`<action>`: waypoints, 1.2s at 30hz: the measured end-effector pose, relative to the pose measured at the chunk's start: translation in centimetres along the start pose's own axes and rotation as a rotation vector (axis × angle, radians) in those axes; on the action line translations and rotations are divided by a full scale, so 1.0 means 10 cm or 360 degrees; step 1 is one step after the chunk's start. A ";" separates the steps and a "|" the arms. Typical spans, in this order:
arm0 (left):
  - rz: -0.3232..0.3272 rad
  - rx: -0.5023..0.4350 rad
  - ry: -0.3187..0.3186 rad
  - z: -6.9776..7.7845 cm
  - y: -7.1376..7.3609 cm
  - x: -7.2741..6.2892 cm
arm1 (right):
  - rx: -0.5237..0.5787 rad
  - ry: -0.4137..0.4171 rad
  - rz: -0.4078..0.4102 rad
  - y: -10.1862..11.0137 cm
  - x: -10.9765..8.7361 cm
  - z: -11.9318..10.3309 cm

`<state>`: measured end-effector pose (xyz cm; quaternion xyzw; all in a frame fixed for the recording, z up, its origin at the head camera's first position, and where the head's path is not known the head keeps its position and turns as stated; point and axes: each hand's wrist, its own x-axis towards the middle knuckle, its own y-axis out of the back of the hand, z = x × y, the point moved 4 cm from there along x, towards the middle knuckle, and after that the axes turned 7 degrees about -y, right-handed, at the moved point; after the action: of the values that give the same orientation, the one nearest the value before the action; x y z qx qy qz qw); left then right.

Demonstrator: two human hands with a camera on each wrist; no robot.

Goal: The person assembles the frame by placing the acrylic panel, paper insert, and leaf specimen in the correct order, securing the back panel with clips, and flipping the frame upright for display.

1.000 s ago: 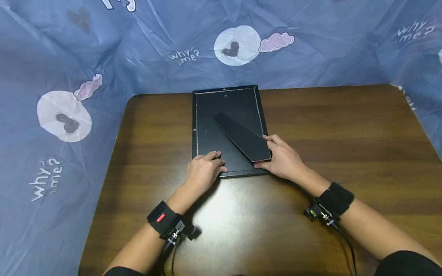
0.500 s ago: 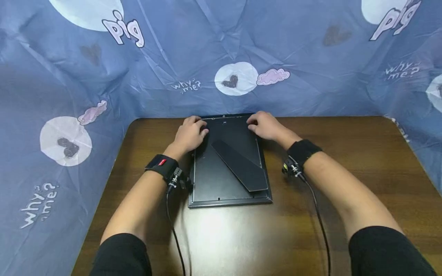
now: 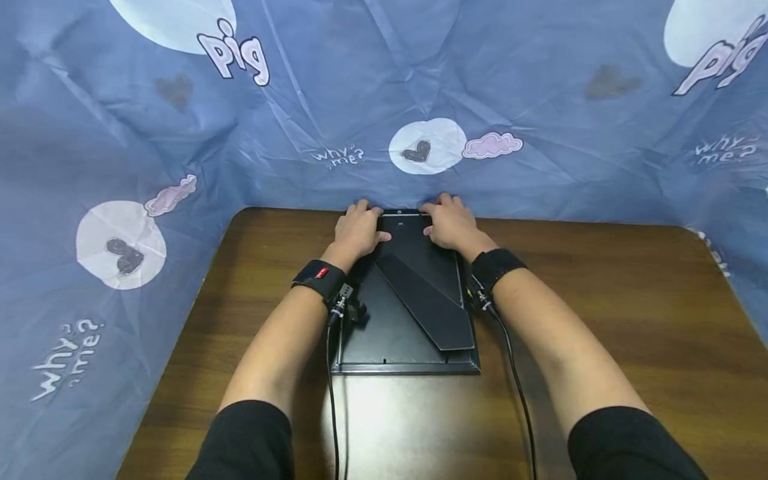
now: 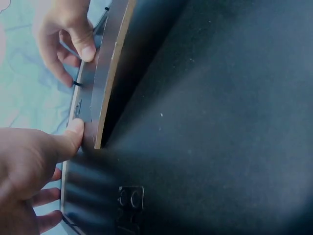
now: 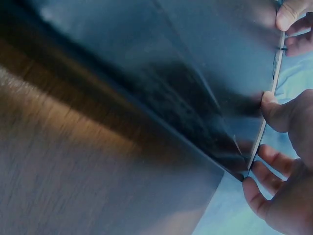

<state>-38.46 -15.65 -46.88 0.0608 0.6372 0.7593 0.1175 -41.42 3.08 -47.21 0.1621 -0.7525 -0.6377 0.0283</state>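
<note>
A black picture frame point(image 3: 372, 333) lies back side up on the wooden table, its far edge by the blue cloth. The black stand leg point(image 3: 426, 307) slants across its back. At the far left corner my left hand point(image 3: 358, 232) grips the edge, thumb on the back panel, fingers over the rim. My right hand point(image 3: 451, 227) holds the far right corner the same way. In the left wrist view, the left hand's thumb point(image 4: 75, 131) presses the frame's border beside the raised board edge. In the right wrist view, the right thumb point(image 5: 269, 103) lies on the border, fingers curled behind it.
Blue printed cloth point(image 3: 288, 180) hangs as a wall behind and left of the wooden table point(image 3: 600, 300). A metal hanger point(image 4: 129, 200) sits on the back panel. Dark cables run from both wrist cameras towards the front.
Both hands have gone from the frame's near edge to its far corners and now grip there. The right hand has let go of the stand leg. The head view has tilted up.
</note>
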 end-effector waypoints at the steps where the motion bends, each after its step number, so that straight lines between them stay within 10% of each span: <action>1: -0.0007 -0.0003 -0.0007 0.01 0.01 0.01 | -0.0001 -0.0008 -0.0005 0.01 0.00 0.01; 29: -0.0025 0.0076 -0.0053 0.20 0.05 0.06 | -0.0078 -0.0030 -0.0004 0.13 -0.11 0.11; 36: -0.0139 -0.0081 -0.0015 0.18 -0.02 0.08 | 0.0177 -0.0026 -0.0082 0.14 -0.07 0.34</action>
<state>-38.79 -13.67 -46.81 0.0333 0.6193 0.7690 0.1550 -41.86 6.70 -46.33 0.1776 -0.7825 -0.5967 -0.0032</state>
